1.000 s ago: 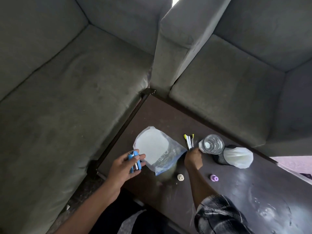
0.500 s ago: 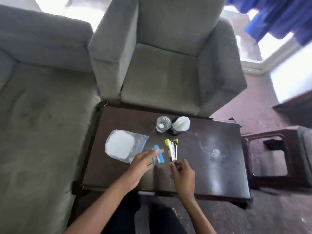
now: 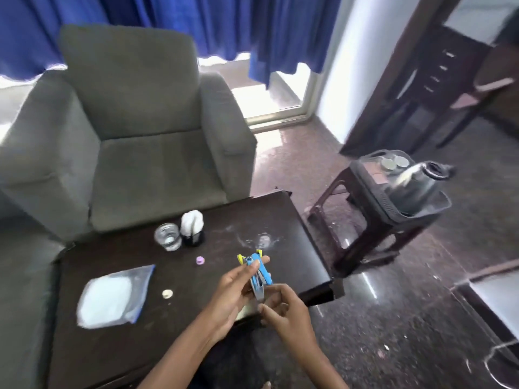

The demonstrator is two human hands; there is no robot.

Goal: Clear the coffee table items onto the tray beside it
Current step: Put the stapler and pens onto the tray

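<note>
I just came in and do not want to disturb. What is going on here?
A person is clearing the coffee table. The left hand holds a bunch of blue and yellow items, and the right hand pinches its lower end. A glass, a tissue holder, a purple cap, a white cap and a plastic bag lie on the table. The tray, carrying a kettle, sits on a stool beside it.

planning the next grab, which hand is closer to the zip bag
Left. The left hand is to the right of the zip bag, holding the blue and yellow items; the right hand is farther right, pinching their lower end.
</note>
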